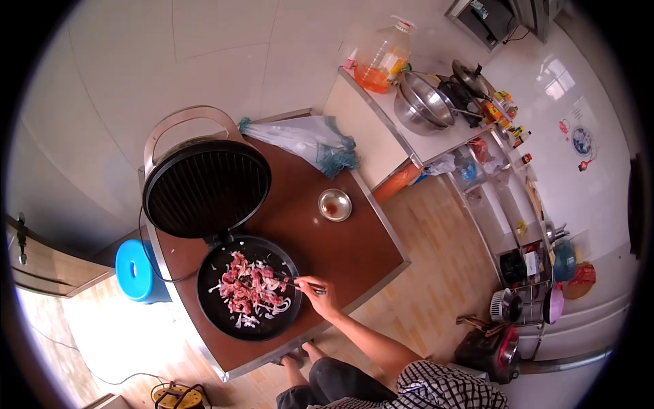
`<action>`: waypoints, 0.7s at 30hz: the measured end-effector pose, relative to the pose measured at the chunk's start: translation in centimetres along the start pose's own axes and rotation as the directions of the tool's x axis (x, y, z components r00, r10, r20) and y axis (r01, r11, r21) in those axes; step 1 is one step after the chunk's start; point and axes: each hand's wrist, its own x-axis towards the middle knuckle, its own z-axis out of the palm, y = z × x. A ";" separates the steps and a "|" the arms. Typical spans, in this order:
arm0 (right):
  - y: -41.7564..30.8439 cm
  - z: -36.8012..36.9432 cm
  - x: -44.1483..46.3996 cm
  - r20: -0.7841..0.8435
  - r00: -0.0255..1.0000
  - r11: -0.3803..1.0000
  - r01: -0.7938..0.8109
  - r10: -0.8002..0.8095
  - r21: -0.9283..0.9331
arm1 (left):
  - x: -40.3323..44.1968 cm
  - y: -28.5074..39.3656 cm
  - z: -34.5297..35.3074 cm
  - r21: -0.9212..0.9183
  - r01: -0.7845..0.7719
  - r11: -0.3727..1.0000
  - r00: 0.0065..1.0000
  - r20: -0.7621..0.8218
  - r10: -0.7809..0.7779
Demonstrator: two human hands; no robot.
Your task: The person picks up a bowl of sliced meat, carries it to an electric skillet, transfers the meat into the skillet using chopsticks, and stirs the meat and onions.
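My right hand (317, 293) is closed around dark chopsticks (289, 279) at the right edge of a round black electric griddle (281, 327). Their tips reach into pieces of raw red meat (248, 283), heaped over the middle of the lower plate. White onion slices (246, 319) lie among the meat and around it. The griddle's ribbed lid (208, 187) stands raised behind, with a wide handle on top. To the upper right of the pan, a small metal bowl (335, 205) holds a little brown liquid. My left hand is out of view.
The griddle sits on a brown table (327, 252) with a metal edge. A plastic bag (300, 140) lies at its back. A blue stool (136, 271) and a cable reel (178, 395) are at left. Steel bowls (422, 102) and an oil jug (383, 58) stand on the counter.
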 end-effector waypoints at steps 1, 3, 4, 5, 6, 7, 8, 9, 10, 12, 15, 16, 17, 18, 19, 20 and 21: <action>0.2 0.2 0.1 0.009 1.000 1.000 -0.011 0.011 -0.028 | 0.4 0.0 0.2 0.011 0.004 1.000 1.000 -0.009 -0.004; -1.3 0.4 -0.6 0.014 1.000 0.996 -0.018 0.017 0.085 | 0.9 -0.4 0.7 -0.005 -0.010 1.000 0.999 -0.053 0.010; -1.6 0.7 -1.3 0.029 0.999 0.982 -0.046 0.041 0.183 | 1.0 -0.7 0.8 -0.028 -0.022 0.999 0.995 -0.098 0.020; -1.4 0.7 -1.8 0.081 0.995 0.989 -0.072 0.061 0.130 | 1.5 -2.0 0.2 0.055 -0.086 0.995 0.995 -0.049 0.089; -1.3 0.8 -2.5 0.146 0.986 0.991 -0.099 0.085 0.094 | -0.6 1.2 1.0 0.071 0.055 0.996 0.996 -0.068 -0.050; -0.9 0.7 -2.9 0.204 0.978 0.998 -0.051 0.045 0.026 | -1.4 2.0 1.6 0.049 0.032 0.998 0.996 -0.083 -0.028; 0.5 0.4 -2.9 0.222 0.975 0.992 0.052 -0.025 -0.117 | -1.7 2.7 1.6 0.069 0.022 0.997 0.999 -0.036 -0.019; 1.0 0.3 -3.0 0.199 0.980 0.997 -0.003 0.018 -0.077 | -1.8 1.2 1.6 0.169 -0.102 0.980 0.989 -0.092 0.118; -1.0 0.7 -3.1 0.160 0.973 0.986 -0.160 0.167 -0.054 | -3.4 2.7 1.9 0.122 -0.012 0.992 0.997 -0.073 0.020; -1.9 1.9 -3.6 0.197 0.971 0.991 -0.137 0.135 -0.005 | -4.4 2.0 1.8 0.123 0.099 0.987 0.991 -0.103 -0.086; -1.1 5.0 -3.7 0.245 0.969 0.999 -0.032 0.028 0.016 | -5.4 0.5 1.3 0.195 0.178 0.964 0.982 -0.091 -0.163; 0.3 5.9 -3.4 0.258 0.966 1.000 -0.008 0.007 0.001 | -5.4 0.6 1.5 0.193 0.173 0.966 0.983 -0.087 -0.159; 0.8 6.1 -3.5 0.281 0.957 0.997 -0.059 0.068 -0.040 | -5.3 0.7 1.7 0.188 0.165 0.968 0.985 -0.085 -0.152; 1.1 6.1 -3.7 0.298 0.945 0.990 -0.114 0.133 -0.081 | -5.6 0.8 1.7 0.188 0.162 0.969 0.985 -0.084 -0.148; 0.9 5.8 -4.2 0.273 0.950 0.988 -0.140 0.151 -0.057 | -5.8 1.5 1.9 0.153 0.155 0.976 0.986 -0.080 -0.144; 0.5 5.2 -4.9 0.248 0.954 0.986 -0.164 0.168 -0.035 | -5.6 1.3 1.8 0.134 0.156 0.979 0.986 -0.084 -0.146; 0.1 4.8 -5.2 0.226 0.956 0.982 -0.187 0.185 -0.014 | -5.7 1.0 1.8 0.111 0.159 0.981 0.985 -0.087 -0.149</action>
